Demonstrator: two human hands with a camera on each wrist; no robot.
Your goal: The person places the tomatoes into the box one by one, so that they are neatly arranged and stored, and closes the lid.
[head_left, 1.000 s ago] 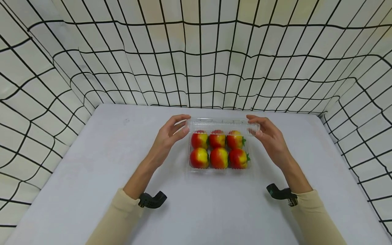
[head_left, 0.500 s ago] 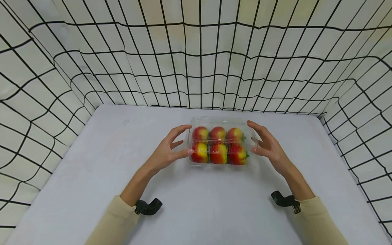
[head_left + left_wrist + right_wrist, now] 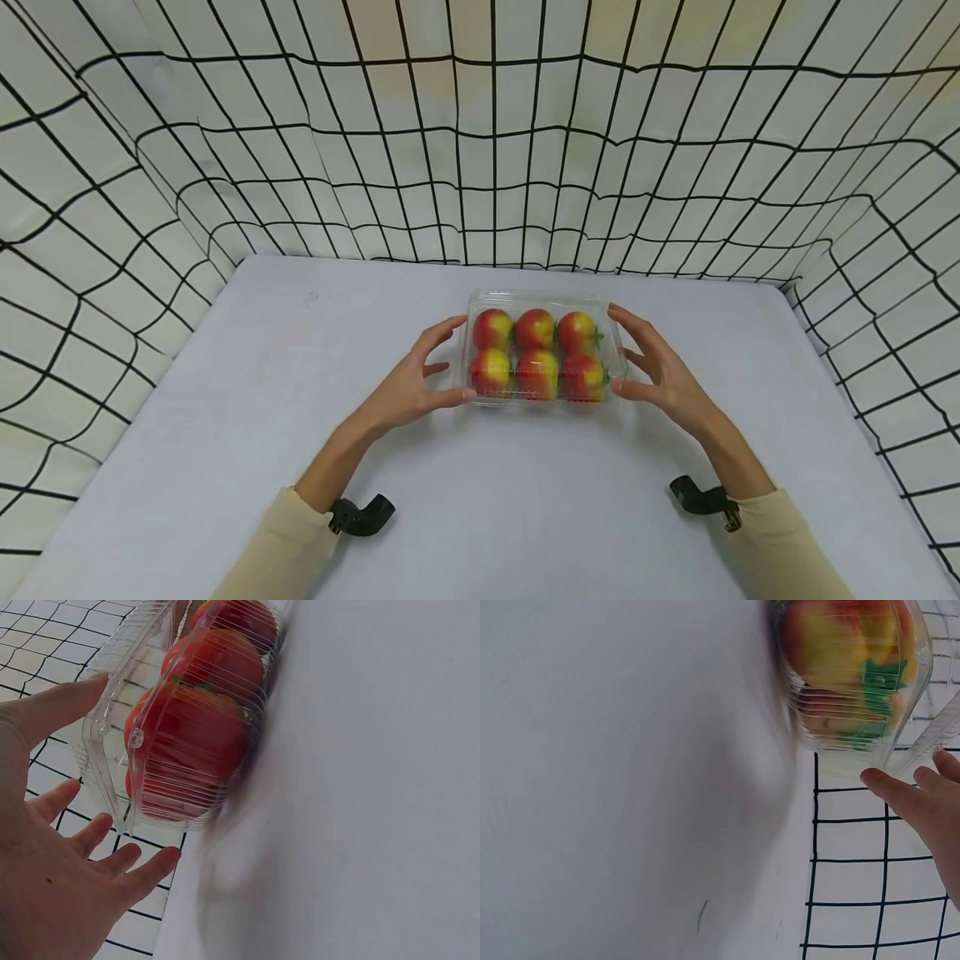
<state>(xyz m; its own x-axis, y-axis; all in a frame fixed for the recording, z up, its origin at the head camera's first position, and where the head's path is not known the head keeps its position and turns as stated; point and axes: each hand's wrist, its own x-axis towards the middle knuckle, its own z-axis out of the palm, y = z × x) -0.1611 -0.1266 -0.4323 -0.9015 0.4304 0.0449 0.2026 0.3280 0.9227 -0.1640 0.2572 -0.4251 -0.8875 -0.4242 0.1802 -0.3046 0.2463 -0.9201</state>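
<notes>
In the head view, a clear plastic clamshell box (image 3: 542,403) lies on the white table with several red-and-yellow fruits (image 3: 536,329) in two rows. Its hinged lid (image 3: 94,761) lies over the fruits, and the left wrist view shows a narrow gap between lid and base rim. The left hand (image 3: 408,387) is at the box's left end, fingers spread and thumb at the lid's edge near the front corner. The right hand (image 3: 663,375) mirrors it at the right end, fingertips right at the lid. Green leaves (image 3: 877,694) show on the fruit in the right wrist view.
A black net (image 3: 491,133) over white walls rises behind the white table (image 3: 480,500) and along both sides. Each wrist bears a small black camera (image 3: 362,515) beside a beige sleeve (image 3: 277,542).
The lid has swung down toward the front over the fruits. Both hands have come forward with it, loosening from a pinch on its edge to spread fingers at its ends.
</notes>
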